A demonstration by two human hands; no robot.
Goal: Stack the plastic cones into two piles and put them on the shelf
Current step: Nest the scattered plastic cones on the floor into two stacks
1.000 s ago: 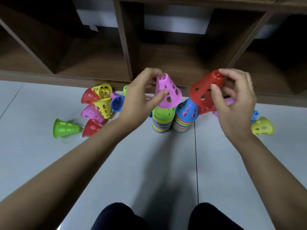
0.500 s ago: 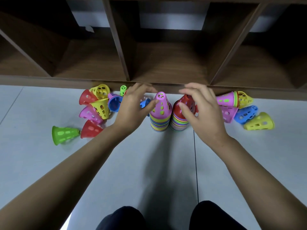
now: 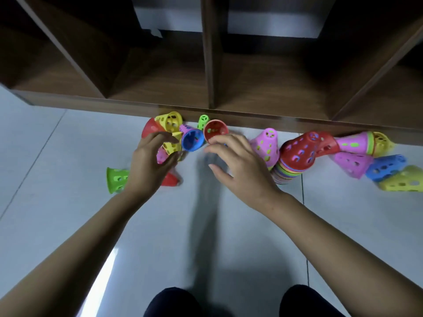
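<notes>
Both grips are spread and empty. My left hand (image 3: 151,161) hovers fingers-down over the loose heap of perforated plastic cones (image 3: 171,143) on the floor, nearly touching a yellow one. My right hand (image 3: 238,163) reaches toward the red cone lying on its side (image 3: 215,131), mouth facing me, just ahead. Two stacked piles (image 3: 286,165) stand right of it, below the wooden shelf (image 3: 229,115).

- We are seeing a pale tiled floor (image 3: 68,225) carrying loose plastic cones (image 3: 386,171) and two stacks (image 3: 288,172).
- Everything is lying just before the wooden shelf (image 3: 160,97).
</notes>
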